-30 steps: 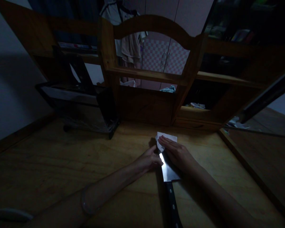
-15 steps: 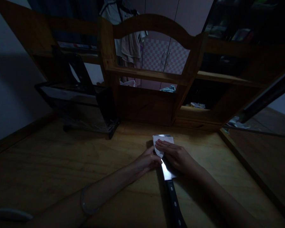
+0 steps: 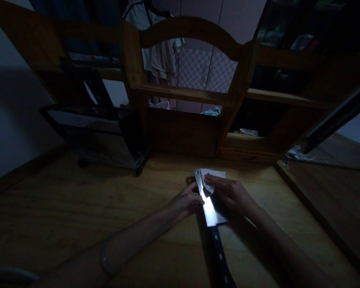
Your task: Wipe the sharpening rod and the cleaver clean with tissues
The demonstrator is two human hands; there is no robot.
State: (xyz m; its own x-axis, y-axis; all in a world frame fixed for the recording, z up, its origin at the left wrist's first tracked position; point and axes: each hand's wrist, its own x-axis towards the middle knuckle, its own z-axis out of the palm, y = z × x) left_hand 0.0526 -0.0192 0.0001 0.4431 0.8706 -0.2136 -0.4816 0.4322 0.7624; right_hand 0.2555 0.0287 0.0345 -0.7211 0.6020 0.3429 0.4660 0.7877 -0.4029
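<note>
White cloth [image 3: 217, 174] now farther right on the cleaver [image 3: 210, 217], in grip of right hand [image 3: 233, 194], left hand [image 3: 188, 202] around the blade's edge

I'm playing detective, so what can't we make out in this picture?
In the head view:
Part of the cleaver blade: hidden by the white wipe and right hand.
The end of the handle: cut off by the bottom edge.
The pale curved thing: cut off by the left edge.
The small things on the shelf: too small and dark to name.
</note>
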